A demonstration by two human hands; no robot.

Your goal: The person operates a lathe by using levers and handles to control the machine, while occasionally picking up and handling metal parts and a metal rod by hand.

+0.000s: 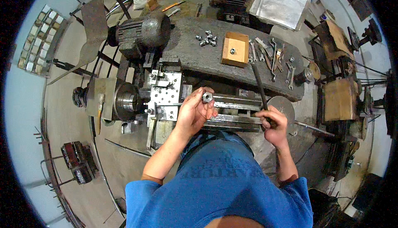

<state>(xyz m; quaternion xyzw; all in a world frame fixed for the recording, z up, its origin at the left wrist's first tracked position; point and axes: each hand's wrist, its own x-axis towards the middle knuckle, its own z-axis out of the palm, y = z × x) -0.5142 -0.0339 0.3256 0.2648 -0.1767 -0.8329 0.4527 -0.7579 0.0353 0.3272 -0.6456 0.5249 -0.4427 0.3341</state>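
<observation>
In front of my chest, my left hand pinches a shiny steel hex nut between thumb and fingers, its hole turned up toward me. My right hand is closed around the lower end of a long dark rod, which points away from me toward the workbench. Beneath both hands run the steel rails of a lathe. Left of my left hand sits a drilled metal tool plate with clamped tool holders. Beyond it is the round chuck.
A cardboard box with a nut inside stands on the dark bench. Several loose nuts lie to its left, wrenches to its right. An electric motor stands at far left. A brush rests by the chuck.
</observation>
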